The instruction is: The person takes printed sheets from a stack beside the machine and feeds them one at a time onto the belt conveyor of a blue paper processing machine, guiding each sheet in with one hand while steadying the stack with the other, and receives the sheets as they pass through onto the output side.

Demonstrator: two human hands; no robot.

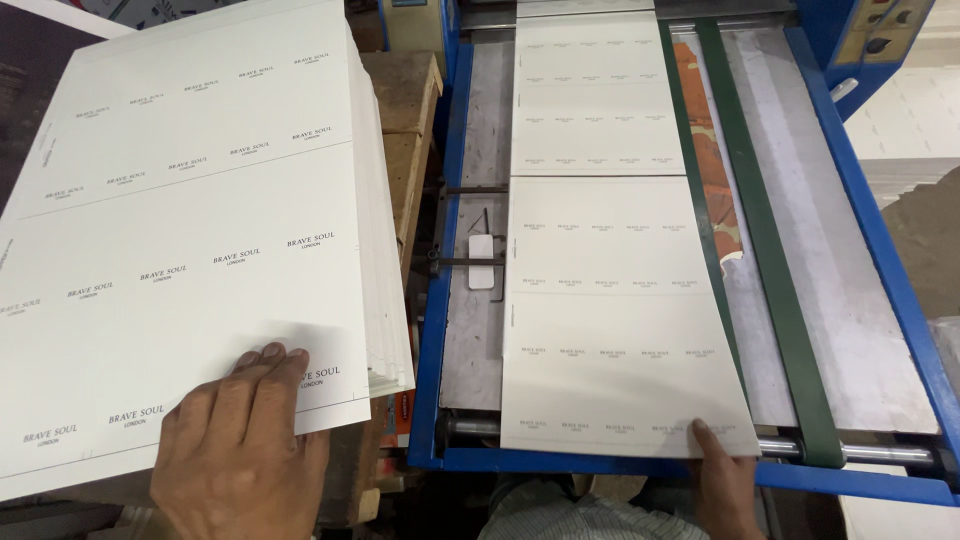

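A thick stack of large white printed sheets [190,220] lies at the left, its near corner fanned. My left hand [238,450] rests flat on the top sheet near its front edge, fingers together. On the blue-framed machine bed a single white printed sheet [615,320] lies flat. My right hand [722,480] touches its near right corner with the fingertips. Another white sheet [595,95] lies farther up the bed, almost butting against the near one.
A dark green belt [765,250] runs along the metal bed [840,280], beside a strip of orange-brown patches. The blue frame [905,290] borders the bed. A roller bar [880,455] crosses the front. Wooden blocks [405,110] stand between stack and machine.
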